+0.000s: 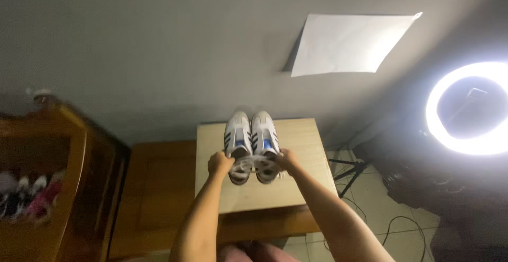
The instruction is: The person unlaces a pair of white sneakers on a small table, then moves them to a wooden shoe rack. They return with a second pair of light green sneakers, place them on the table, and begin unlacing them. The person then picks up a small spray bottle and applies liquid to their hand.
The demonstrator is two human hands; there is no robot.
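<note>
— Where are the sneakers right now?

— The pair of white sneakers (251,144) sits side by side, touching, on the pale wooden worktop (307,135), toes pointing to the far edge and heels toward the person. They have dark side stripes and blue patches on the tongues.

— And the hands?

— Both arms reach out over the worktop. The left hand (219,163) is closed into a fist at the near left of the left shoe, by its heel, and the right hand (287,160) is closed at the near right of the right shoe. Between them run white laces (253,162), stretched and looped across the heel ends of the shoes; each hand appears to be gripping lace (the view is too small and blurred to say exactly which strands).

— So the shoes lie between the hands?

— Just beyond and between them, yes. The hands flank the near ends of the pair, touching or just beside the shoes.

— What else is around?

— A white sheet of paper (346,45) is stuck on the grey wall (132,40) above, one corner curling. A lit ring light (468,108) glows at the far right, with tripod legs and cables on the tiled floor (370,209) beneath. At the left stands a brown wooden shoe rack (58,151) with blurred shoes inside, and a lower brown wooden cabinet (159,188) sits just left of the worktop.
</note>
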